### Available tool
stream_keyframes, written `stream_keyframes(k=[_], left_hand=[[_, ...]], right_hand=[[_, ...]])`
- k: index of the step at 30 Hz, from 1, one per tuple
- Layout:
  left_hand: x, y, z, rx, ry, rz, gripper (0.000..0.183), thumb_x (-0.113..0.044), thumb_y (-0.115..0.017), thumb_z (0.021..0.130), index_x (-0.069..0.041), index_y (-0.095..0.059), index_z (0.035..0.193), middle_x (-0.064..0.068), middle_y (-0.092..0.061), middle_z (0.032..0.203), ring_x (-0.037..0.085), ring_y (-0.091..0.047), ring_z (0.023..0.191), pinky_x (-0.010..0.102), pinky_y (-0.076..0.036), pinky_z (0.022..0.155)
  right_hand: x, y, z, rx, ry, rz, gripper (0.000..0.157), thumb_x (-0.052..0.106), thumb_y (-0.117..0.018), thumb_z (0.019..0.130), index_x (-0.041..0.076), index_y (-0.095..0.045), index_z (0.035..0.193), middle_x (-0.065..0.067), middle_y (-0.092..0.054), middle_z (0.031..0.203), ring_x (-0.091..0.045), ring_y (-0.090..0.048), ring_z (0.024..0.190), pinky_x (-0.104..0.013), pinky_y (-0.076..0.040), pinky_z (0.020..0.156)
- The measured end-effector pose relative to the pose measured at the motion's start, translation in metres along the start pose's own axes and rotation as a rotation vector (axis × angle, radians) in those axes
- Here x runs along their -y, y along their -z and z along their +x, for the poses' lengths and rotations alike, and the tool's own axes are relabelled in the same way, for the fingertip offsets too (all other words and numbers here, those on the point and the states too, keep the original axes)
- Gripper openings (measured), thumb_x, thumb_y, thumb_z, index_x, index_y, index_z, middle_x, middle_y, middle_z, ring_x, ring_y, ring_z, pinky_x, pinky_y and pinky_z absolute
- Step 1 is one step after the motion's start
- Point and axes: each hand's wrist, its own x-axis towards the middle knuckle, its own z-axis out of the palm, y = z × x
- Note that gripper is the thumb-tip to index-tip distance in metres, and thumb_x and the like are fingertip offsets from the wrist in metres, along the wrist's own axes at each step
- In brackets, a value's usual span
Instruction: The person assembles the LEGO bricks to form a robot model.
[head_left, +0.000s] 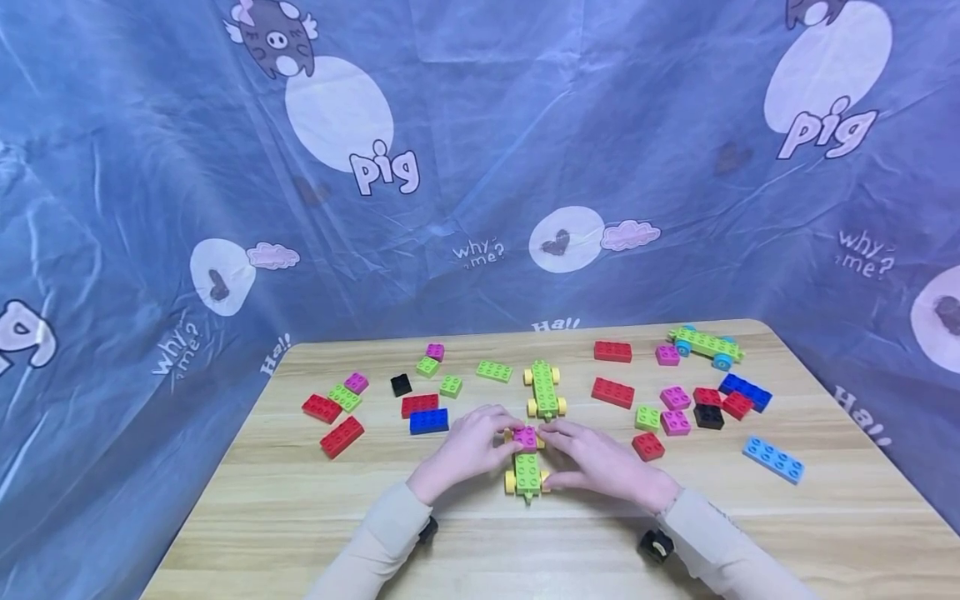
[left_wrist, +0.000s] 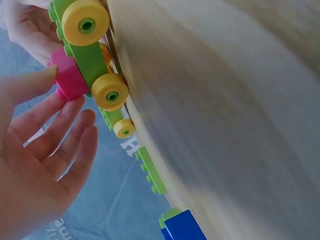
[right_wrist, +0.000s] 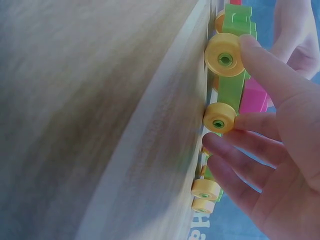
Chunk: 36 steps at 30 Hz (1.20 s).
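Nearest me, a green toy car base (head_left: 527, 473) with yellow wheels stands on the table. On its studs toward the far end sits a pink brick (head_left: 525, 438). My left hand (head_left: 474, 443) pinches this brick between thumb and fingertips, as the left wrist view shows the pink brick (left_wrist: 70, 75) from the side. From the right, my right hand (head_left: 600, 462) steadies the car base, its thumb at the near wheel (right_wrist: 225, 55) and a fingertip at the far wheel (right_wrist: 219, 118). Just beyond stands a second green car base (head_left: 543, 388) with yellow wheels.
To the left lie several loose bricks, among them a blue brick (head_left: 429, 421) and a black brick (head_left: 401, 384). Right of my hands are more bricks, a light blue brick (head_left: 773, 459) and a green car base with blue wheels (head_left: 705, 344). A blue printed cloth (head_left: 480, 167) hangs behind the table.
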Motion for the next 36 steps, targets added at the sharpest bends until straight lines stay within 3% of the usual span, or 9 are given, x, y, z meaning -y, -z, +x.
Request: stream_keyframes(k=[11, 29, 36], left_hand=[[-0.0015, -0.0010, -0.0003, -0.012, 0.002, 0.062, 0.029, -0.032, -0.068, 0.084, -0.020, -0.067, 0.110, -0.006, -0.066, 0.104, 0.009, -0.058, 0.097, 0.021, -0.051, 0.081], [-0.0088, 0.0013, -0.0012, -0.003, -0.025, 0.194, 0.033, -0.034, -0.067, 0.084, -0.018, -0.066, 0.114, -0.005, -0.064, 0.105, 0.009, -0.056, 0.097, 0.017, -0.052, 0.075], [-0.0079, 0.0000, -0.0004, -0.001, -0.037, 0.180, 0.032, -0.032, -0.067, 0.084, -0.017, -0.066, 0.113, -0.005, -0.065, 0.106, 0.009, -0.056, 0.098, 0.018, -0.052, 0.079]], right_hand=[[-0.0007, -0.0004, 0.0008, -0.014, 0.015, 0.010, 0.076, 0.054, -0.066, 0.075, 0.004, -0.052, 0.131, -0.012, -0.055, 0.132, -0.025, -0.058, 0.117, -0.037, -0.049, 0.098], [0.0000, -0.0004, -0.0004, -0.003, 0.009, 0.023, 0.078, 0.056, -0.064, 0.076, 0.003, -0.052, 0.132, -0.011, -0.054, 0.133, -0.025, -0.056, 0.119, -0.037, -0.048, 0.100], [0.0005, 0.0000, -0.0007, -0.008, 0.012, 0.017, 0.077, 0.056, -0.065, 0.076, 0.003, -0.052, 0.131, -0.012, -0.055, 0.133, -0.025, -0.056, 0.119, -0.037, -0.048, 0.100]])
